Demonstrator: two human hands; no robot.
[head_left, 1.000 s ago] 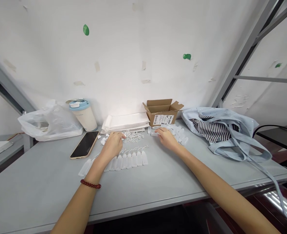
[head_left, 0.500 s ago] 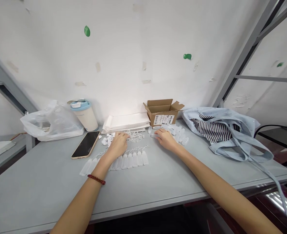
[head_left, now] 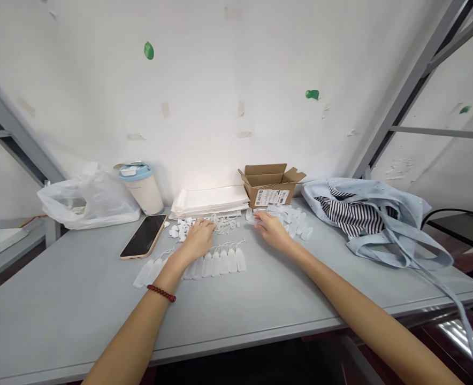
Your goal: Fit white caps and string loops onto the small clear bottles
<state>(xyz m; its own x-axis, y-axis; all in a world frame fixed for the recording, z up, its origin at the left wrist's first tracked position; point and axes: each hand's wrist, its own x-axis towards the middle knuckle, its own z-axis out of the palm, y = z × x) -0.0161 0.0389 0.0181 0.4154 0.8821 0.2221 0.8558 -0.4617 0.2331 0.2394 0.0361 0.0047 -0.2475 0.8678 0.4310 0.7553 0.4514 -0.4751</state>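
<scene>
My left hand [head_left: 198, 238] reaches over a pile of small white stringed pieces [head_left: 224, 222], its fingers bent together at the near side; what they pinch is hidden. White plastic caps or clips [head_left: 177, 229] lie just left of that hand. Under and beside the left wrist runs a row of translucent plastic tags [head_left: 216, 264] with white loops at their tops. My right hand [head_left: 272, 230] is at the edge of a heap of clear plastic pieces [head_left: 298, 220], with thumb and fingers closed on one clear plastic piece [head_left: 251, 219].
Behind the hands are a stack of white sheets [head_left: 208, 200] and an open cardboard box [head_left: 269, 187]. To the left stand a phone [head_left: 143, 238], a blue-lidded cup [head_left: 144, 192] and a plastic bag [head_left: 88, 198]. A light blue cloth bag [head_left: 405, 200] lies right, its strap hanging over the table edge.
The view has shifted slightly. My right fingertips have closed in on a clear plastic piece at the heap's left edge. The left hand stays over the stringed pieces.
</scene>
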